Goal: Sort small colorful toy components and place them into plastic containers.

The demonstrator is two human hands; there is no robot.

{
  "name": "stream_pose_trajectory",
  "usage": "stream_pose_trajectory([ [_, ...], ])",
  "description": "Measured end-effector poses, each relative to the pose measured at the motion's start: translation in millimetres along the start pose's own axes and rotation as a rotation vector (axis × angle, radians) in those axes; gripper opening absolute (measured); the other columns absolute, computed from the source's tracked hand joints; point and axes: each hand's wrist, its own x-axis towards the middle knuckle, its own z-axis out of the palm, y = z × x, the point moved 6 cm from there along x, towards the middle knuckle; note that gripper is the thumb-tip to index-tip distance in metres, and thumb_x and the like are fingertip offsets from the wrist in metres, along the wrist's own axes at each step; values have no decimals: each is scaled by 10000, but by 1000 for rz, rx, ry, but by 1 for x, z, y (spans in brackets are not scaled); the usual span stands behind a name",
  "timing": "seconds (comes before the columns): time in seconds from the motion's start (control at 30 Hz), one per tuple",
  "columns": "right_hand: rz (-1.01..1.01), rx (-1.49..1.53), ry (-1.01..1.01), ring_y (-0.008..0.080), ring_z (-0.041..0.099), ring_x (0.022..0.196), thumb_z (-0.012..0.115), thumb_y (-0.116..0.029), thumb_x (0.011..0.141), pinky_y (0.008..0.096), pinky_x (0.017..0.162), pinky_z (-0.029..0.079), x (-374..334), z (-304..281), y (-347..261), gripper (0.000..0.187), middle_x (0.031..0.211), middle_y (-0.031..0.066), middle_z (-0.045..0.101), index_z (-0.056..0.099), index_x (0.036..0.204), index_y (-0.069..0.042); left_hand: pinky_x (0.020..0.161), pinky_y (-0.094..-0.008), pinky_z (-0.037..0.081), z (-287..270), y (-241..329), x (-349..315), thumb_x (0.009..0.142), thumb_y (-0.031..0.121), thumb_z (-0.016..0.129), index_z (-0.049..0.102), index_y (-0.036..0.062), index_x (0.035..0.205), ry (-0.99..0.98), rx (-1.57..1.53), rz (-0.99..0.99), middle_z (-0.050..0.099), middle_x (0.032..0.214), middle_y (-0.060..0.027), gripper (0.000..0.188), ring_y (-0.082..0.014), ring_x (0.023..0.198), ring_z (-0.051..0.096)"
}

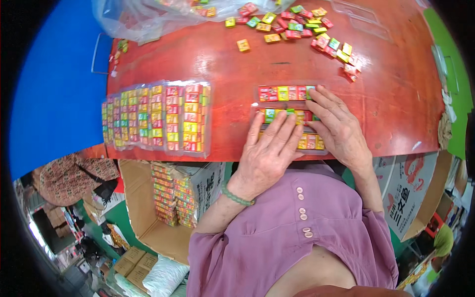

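Before me on the red table lies a transparent plastic tray with rows of tiny red, yellow and green boxes. My left hand lies over the middle and near rows, its fingers stretched out and pressing on the small boxes. The fingers of my right hand are extended too, resting on the right ends of the rows. Boxes under both hands are partly hidden. To the left, several filled trays of the same boxes stand close together in a line.
Loose small boxes are scattered at the far side, beside a clear plastic bag. Transparent trays lie at the far right. Below the table edge are a cardboard carton holding packed trays and another carton at right.
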Motion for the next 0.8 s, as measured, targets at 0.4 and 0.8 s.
stream_pose_trajectory([
  [0.4, 206, 25, 108, 327, 653, 969, 817, -99, 796, 403, 824, 539, -32, -36, -14, 392, 1058, 149, 653, 661, 1140, 4, 1155, -562, 355, -18, -9, -13, 921, 424, 702, 561, -10, 1406, 83, -4, -116, 511, 1483, -227, 666, -395, 1418, 450],
  [0.8, 533, 346, -21, 246, 681, 817, 804, -45, 821, 381, 700, 571, -49, -11, -14, 374, 969, 108, 606, 585, 1124, -39, 1031, -468, 525, -21, -14, -37, 835, 71, 811, 555, -39, 1385, 143, -189, -278, 427, 1516, -290, 617, -447, 1322, 526],
])
